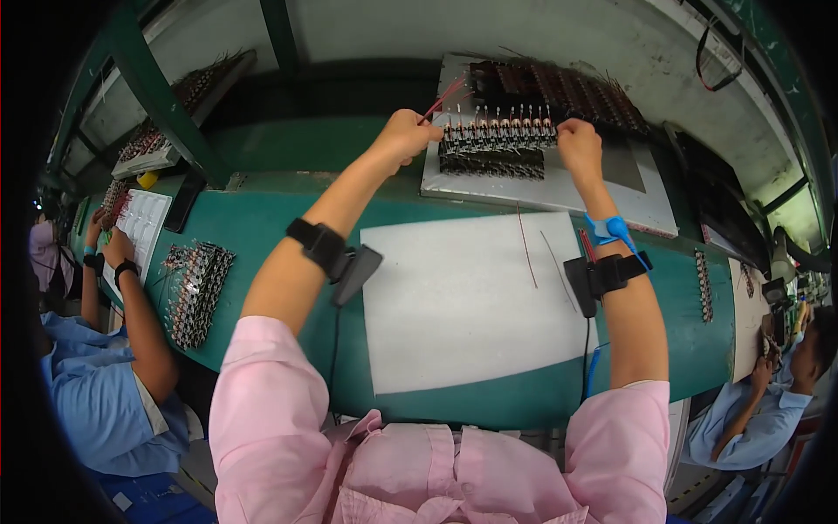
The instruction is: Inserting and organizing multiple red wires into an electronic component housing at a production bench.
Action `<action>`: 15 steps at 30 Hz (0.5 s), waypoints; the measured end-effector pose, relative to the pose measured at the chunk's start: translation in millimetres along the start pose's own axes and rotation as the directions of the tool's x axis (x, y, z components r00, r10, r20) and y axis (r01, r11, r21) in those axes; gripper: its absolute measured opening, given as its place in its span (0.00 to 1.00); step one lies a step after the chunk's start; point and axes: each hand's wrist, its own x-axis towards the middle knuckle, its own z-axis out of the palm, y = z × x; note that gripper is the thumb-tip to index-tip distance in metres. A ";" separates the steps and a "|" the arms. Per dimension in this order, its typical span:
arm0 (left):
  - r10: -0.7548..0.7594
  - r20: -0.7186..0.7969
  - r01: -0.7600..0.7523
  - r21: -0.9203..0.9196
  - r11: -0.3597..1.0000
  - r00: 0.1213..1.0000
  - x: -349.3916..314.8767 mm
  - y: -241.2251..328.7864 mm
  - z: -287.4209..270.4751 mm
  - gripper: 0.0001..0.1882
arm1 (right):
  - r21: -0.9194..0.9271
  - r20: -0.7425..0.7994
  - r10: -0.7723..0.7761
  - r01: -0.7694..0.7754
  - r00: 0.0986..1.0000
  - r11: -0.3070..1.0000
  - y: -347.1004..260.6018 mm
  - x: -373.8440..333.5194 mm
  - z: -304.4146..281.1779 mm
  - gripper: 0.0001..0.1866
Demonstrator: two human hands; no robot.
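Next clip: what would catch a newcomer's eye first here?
Two bare arms in pink sleeves reach up the middle to a grey tray at the far edge of the green bench. The left hand pinches thin red wires; the right hand rests on a dark block of small parts. A white sheet lies between the forearms.

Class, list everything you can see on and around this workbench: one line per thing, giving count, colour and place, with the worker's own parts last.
workbench: one, green, across the middle
white sheet: one, white, bench centre
metal tray: one, grey, far side
component rows: many, dark, on the tray
red wires: a few, red, at the left hand
loose wires: two, reddish, on the sheet
component rack: one, dark, bench left
co-workers: two, blue shirts, either side
wrist devices: two, black, forearms
left hand: holding red wires
right hand: on the component rows
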 end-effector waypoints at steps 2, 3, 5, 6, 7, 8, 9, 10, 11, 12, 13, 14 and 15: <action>-0.012 0.055 0.009 0.048 0.999 0.998 -46.3 2.7 -9.3 0.11 | 0.020 0.017 -0.015 0.014 1.000 1.000 -7.6 -22.2 -13.0 0.11; -0.016 0.089 0.010 0.071 0.997 0.996 -70.5 0.7 -9.9 0.11 | 0.007 0.077 -0.075 0.075 0.994 0.997 -7.7 -33.9 -17.6 0.11; -0.006 0.141 -0.013 0.135 0.991 0.990 -118.1 -8.5 -5.7 0.11 | -0.010 0.193 -0.188 0.193 0.963 0.981 -4.2 -55.6 -20.3 0.11; -0.060 0.156 0.043 0.113 0.993 0.986 -144.0 -17.1 -6.2 0.09 | -0.005 0.194 -0.185 0.189 0.963 0.982 -5.5 -68.1 -15.4 0.11; -0.116 0.173 0.102 0.091 0.991 0.978 -167.3 -27.0 -4.2 0.10 | 0.004 0.289 -0.243 0.253 0.926 0.967 -6.0 -81.6 -6.4 0.11; -0.139 0.209 0.126 0.074 0.989 0.968 -188.1 -36.4 1.0 0.10 | 0.020 0.381 -0.298 0.315 0.875 0.949 -6.5 -93.7 2.1 0.11; -0.163 0.244 0.153 0.060 0.986 0.956 -209.5 -46.2 3.6 0.11 | 0.025 0.385 -0.292 0.306 0.876 0.952 -9.2 -106.6 10.0 0.11; -0.213 0.259 0.209 0.043 0.977 0.942 -228.8 -54.8 10.7 0.12 | 0.094 0.427 -0.335 0.327 0.840 0.940 -12.2 -119.2 17.1 0.11; -0.263 0.275 0.266 0.028 0.964 0.925 -244.8 -62.5 21.3 0.12 | 0.163 0.464 -0.377 0.341 0.802 0.926 -14.6 -130.6 23.9 0.11; -0.275 0.333 0.309 -0.054 0.950 0.902 -258.4 -68.3 32.2 0.13 | 0.169 0.464 -0.375 0.335 0.803 0.927 -18.3 -138.8 28.7 0.11; -0.280 0.392 0.355 -0.132 0.926 0.876 -268.6 -73.5 43.6 0.14 | 0.175 0.492 -0.411 0.375 0.768 0.910 -21.2 -145.7 33.3 0.11; -0.282 0.389 0.354 -0.126 0.927 0.877 -275.0 -75.4 54.1 0.14 | 0.184 0.515 -0.450 0.419 0.729 0.889 -25.4 -149.3 35.8 0.11; -0.275 0.474 0.423 -0.238 0.875 0.836 -279.1 -76.8 63.9 0.15 | 0.194 0.537 -0.489 0.463 0.687 0.865 -29.9 -152.1 38.2 0.11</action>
